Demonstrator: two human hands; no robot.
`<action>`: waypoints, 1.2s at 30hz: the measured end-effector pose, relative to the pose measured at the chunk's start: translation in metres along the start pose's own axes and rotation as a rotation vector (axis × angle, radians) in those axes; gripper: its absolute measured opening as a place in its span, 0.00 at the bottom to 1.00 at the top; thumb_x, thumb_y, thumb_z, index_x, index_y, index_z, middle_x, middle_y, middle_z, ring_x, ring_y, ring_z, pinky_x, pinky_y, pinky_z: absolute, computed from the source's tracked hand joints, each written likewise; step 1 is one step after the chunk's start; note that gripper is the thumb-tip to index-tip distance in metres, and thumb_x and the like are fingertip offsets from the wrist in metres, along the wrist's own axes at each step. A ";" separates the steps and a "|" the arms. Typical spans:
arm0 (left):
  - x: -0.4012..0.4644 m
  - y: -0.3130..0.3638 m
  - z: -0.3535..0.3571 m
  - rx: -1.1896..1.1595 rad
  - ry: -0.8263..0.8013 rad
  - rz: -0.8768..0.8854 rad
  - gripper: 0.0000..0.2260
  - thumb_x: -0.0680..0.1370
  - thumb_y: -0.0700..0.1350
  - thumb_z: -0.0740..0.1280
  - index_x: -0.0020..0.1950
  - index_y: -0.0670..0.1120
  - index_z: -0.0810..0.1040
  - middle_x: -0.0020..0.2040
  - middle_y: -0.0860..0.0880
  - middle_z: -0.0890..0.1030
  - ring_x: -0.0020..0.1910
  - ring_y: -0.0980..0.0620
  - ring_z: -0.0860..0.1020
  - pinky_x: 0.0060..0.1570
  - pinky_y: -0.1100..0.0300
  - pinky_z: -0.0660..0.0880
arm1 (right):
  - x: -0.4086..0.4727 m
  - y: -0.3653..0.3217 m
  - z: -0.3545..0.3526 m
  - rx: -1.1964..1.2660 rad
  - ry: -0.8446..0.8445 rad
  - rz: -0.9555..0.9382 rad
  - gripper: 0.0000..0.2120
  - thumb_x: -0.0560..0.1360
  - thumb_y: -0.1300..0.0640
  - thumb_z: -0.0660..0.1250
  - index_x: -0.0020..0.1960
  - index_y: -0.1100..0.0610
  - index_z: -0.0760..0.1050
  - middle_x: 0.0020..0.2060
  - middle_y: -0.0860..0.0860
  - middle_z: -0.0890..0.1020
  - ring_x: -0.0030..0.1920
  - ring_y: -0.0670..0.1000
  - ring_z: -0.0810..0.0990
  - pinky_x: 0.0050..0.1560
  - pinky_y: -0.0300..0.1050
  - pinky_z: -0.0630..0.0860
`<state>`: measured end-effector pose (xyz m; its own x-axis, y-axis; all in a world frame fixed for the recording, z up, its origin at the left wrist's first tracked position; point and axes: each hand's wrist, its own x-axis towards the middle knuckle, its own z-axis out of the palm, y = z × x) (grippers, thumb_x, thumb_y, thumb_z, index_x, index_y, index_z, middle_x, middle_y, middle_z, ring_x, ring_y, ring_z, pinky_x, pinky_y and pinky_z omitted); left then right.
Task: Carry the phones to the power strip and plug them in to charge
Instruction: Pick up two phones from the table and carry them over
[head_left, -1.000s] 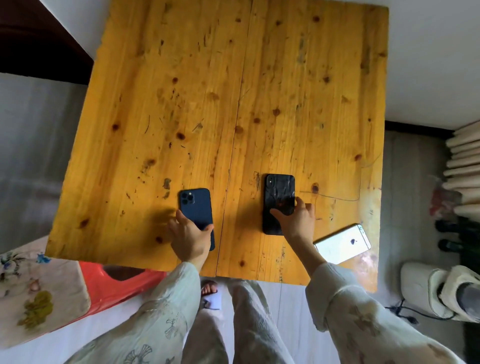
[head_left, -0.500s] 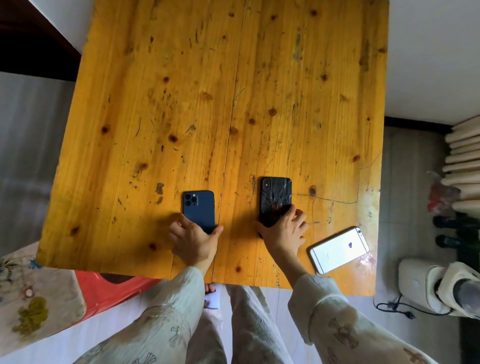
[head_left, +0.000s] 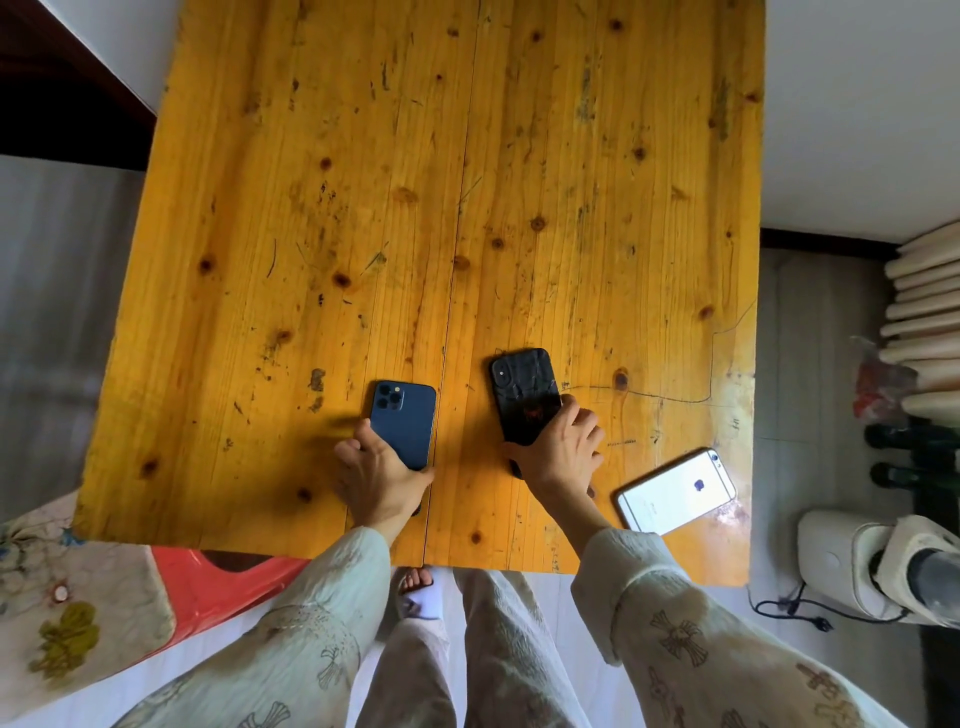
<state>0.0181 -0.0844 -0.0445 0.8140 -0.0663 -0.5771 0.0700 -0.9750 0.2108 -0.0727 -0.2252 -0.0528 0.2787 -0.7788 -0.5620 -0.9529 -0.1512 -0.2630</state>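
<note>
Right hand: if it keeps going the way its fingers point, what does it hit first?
Nothing beyond the black phone the right hand already grips. Past it the table looks bare to the far edge; the white phone lies off to the side.

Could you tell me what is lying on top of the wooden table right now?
Three phones lie on the wooden table: a blue phone under the left hand, a black phone under the right hand, and a white phone. The hands hide their near ends.

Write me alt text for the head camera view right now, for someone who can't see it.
Seen from above, a person's left hand grips a blue phone and the right hand grips a black-cased phone, both at the near edge of a yellow wooden table. A white phone lies untouched, back up, near the table's right corner.
</note>
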 end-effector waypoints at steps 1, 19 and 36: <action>0.001 -0.001 -0.001 -0.025 -0.016 0.012 0.43 0.61 0.51 0.78 0.68 0.44 0.56 0.63 0.38 0.66 0.61 0.37 0.68 0.58 0.45 0.66 | 0.000 -0.001 0.000 0.022 -0.017 0.019 0.44 0.61 0.47 0.76 0.68 0.57 0.56 0.61 0.59 0.65 0.62 0.61 0.63 0.58 0.59 0.66; -0.026 -0.046 -0.034 -0.883 -0.402 -0.163 0.23 0.74 0.37 0.67 0.68 0.40 0.66 0.63 0.42 0.73 0.53 0.47 0.72 0.54 0.51 0.71 | -0.046 0.039 -0.056 0.955 -0.358 0.262 0.05 0.72 0.67 0.66 0.45 0.63 0.72 0.44 0.59 0.77 0.42 0.54 0.78 0.37 0.42 0.75; -0.215 -0.061 0.008 -0.529 -1.082 0.375 0.06 0.76 0.38 0.63 0.47 0.47 0.79 0.45 0.49 0.83 0.43 0.49 0.80 0.41 0.56 0.74 | -0.357 0.234 -0.047 1.444 0.449 0.478 0.09 0.73 0.67 0.64 0.37 0.57 0.69 0.33 0.52 0.77 0.34 0.49 0.73 0.33 0.40 0.65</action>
<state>-0.1656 -0.0123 0.0603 -0.0363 -0.7035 -0.7097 0.3630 -0.6710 0.6466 -0.4008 -0.0113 0.1233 -0.3064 -0.7313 -0.6093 0.0457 0.6281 -0.7768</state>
